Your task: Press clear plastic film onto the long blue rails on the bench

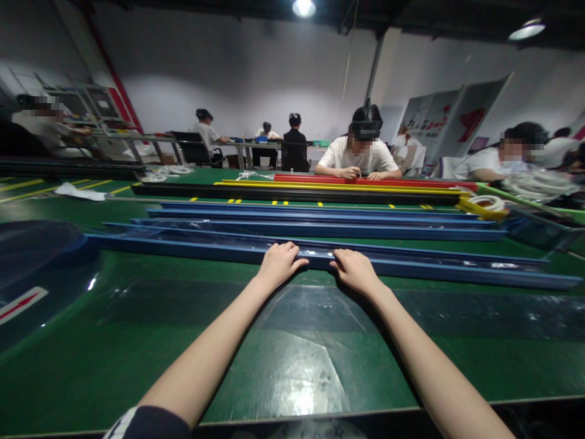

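Looks partway: front blue channel (457,273) is lying lengthwise across the surface (91,372), and glossy film (315,252) seems to be sitting inside. Left hand (278,265) and right hand (359,270) are closing their grip over its near wall. Clear strip (457,311) is lying flat outside, nearer the person. Can't tell if film is fully seated.

We note one dark, navy-to-black fabric sleeve (155,424) at the near left, ending in a plain hem around the forearm. White stripes (124,422) run along its left side; their exact number is unclear at the frame edge. Both forearms are slender and uncovered. Left hand (280,266) and right hand (355,269): ungloved, small, with slim fingers.
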Demonstrator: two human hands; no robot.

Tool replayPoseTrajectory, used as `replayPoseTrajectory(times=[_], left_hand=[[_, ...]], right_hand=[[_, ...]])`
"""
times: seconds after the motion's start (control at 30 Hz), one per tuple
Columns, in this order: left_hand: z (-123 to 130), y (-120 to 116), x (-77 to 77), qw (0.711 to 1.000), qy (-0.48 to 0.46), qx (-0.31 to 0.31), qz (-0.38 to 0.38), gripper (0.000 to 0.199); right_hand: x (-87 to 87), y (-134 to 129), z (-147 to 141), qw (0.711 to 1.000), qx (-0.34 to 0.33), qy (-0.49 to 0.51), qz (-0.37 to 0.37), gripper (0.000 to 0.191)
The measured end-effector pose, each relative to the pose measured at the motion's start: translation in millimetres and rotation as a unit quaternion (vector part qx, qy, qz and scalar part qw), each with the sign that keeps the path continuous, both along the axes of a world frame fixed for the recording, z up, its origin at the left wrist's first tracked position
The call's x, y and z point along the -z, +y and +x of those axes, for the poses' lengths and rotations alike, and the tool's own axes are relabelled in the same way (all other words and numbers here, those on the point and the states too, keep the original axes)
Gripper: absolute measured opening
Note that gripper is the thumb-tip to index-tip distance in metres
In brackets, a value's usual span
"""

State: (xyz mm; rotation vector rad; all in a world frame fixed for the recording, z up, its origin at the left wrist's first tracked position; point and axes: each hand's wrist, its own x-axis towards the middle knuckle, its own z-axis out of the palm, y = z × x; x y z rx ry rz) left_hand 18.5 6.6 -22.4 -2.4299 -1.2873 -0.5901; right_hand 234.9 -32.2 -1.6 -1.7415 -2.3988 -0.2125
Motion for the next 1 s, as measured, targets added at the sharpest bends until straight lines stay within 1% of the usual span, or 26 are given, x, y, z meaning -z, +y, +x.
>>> replayPoseTrajectory(times=[0.33, 0.63, 0.83, 1.0], left_hand=[[-0.3, 0.0, -3.2, 1.000, -0.003, -0.001, -0.019, 0.037], [-0.4, -0.5, -3.7, 1.000, -0.006, 0.005, -0.026, 0.036], [-0.3, -1.9, -6.2, 0.999, -0.012, 0.020, -0.022, 0.033], [0.4, -3.9, -7.4, 1.000, 0.000, 0.000, -0.020, 0.036]], right_hand=[[4.2, 2.1, 2.1, 1.000, -0.016, 0.006, 0.016, 0.021], [2.4, 1.1, 1.4, 1.000, -0.011, 0.004, 0.008, 0.019], [2.6, 0.7, 1.6, 1.000, -0.011, 0.006, 0.009, 0.019], [3.1, 0.8, 1.7, 1.000, -0.020, 0.006, 0.021, 0.019]])
